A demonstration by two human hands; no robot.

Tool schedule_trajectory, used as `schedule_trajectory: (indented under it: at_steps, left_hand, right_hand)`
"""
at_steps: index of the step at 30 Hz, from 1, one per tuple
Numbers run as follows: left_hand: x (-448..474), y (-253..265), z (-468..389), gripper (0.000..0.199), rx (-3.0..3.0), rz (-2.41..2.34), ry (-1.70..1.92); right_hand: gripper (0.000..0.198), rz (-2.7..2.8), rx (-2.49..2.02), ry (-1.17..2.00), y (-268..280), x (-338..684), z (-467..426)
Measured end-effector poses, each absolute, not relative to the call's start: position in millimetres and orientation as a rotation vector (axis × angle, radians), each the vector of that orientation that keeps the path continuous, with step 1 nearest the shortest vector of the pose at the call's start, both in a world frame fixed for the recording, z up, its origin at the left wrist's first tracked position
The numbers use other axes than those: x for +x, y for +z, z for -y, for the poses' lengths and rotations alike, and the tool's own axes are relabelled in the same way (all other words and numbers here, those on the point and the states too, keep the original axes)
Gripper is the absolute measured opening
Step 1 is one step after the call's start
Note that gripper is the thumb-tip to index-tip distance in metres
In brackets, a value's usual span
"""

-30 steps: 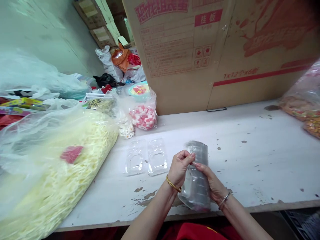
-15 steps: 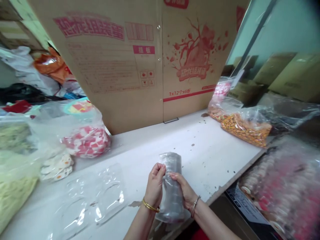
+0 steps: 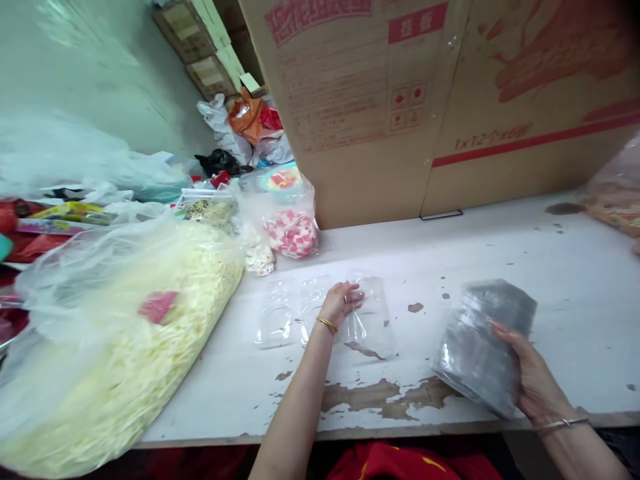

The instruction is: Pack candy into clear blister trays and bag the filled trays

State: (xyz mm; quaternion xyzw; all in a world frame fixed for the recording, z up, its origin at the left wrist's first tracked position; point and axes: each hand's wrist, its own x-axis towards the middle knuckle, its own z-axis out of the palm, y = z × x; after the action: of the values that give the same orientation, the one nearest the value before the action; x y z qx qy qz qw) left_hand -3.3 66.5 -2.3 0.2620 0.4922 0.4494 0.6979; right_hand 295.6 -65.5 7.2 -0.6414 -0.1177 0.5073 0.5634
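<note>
Three thin clear plastic blister shells lie in a row on the white table: a left shell (image 3: 274, 319), a middle shell (image 3: 311, 308) and a right shell (image 3: 373, 320). Over the inner edge of the right one is my left hand (image 3: 340, 303), its fingers apart and at the plastic. Whether the fingertips touch it or hover just above, I cannot tell. My right hand (image 3: 530, 373) grips a thick stack of nested clear blister shells (image 3: 480, 340), tilted over the right part of the table. The thumb lies on top of the stack.
A large cardboard box (image 3: 370, 153) stands along the table's back. To the left lie a big bag of pale yellow pieces (image 3: 165, 360) and a bag of pink and white pieces (image 3: 293, 233). Another plastic bag (image 3: 617, 193) sits at the far right. The white tabletop (image 3: 400, 267) has peeled patches.
The view has swung left. My hands, together on the stack before, are now apart. A third shell lies on the table under my left hand, while the stack has stayed in my right hand.
</note>
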Motion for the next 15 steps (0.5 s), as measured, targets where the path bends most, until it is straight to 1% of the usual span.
schedule_trajectory:
  at_steps: [3, 5, 7, 9, 10, 11, 13, 15]
  left_hand:
    - [-39, -5, -82, 0.028, 0.764, -1.325, 0.974]
    - [-56, -1, -90, 0.025, 0.908, -1.505, 1.01]
    - [-64, 6, -93, 0.023, 0.983, -1.623, 1.084]
    - [-60, 11, -89, 0.033, 1.126, -1.658, 1.141]
    - [-55, 12, -83, 0.04, 1.294, -1.654, 1.125]
    - [-48, 11, -76, 0.047, 1.51, -1.636, 1.063]
    - [-35, 5, -59, 0.059, 1.933, -1.607, 0.808]
    - [-30, -4, -45, 0.059, 2.109, -1.667, 0.535]
  right_hand:
    - [0.029, 0.148, -1.469, 1.242, 12, 285, 64]
    - [0.028, 0.146, -1.466, 1.304, 16, 272, 63]
    - [0.032, 0.164, -1.459, 1.39, 19, 256, 61]
    - [0.038, 0.185, -1.448, 1.463, 21, 242, 60]
    - [0.04, 0.196, -1.444, 1.485, 22, 236, 60]
    - [0.041, 0.211, -1.442, 1.506, 23, 230, 59]
    - [0.043, 0.253, -1.435, 1.527, 23, 222, 57]
    - [0.044, 0.299, -1.43, 1.55, 23, 217, 56]
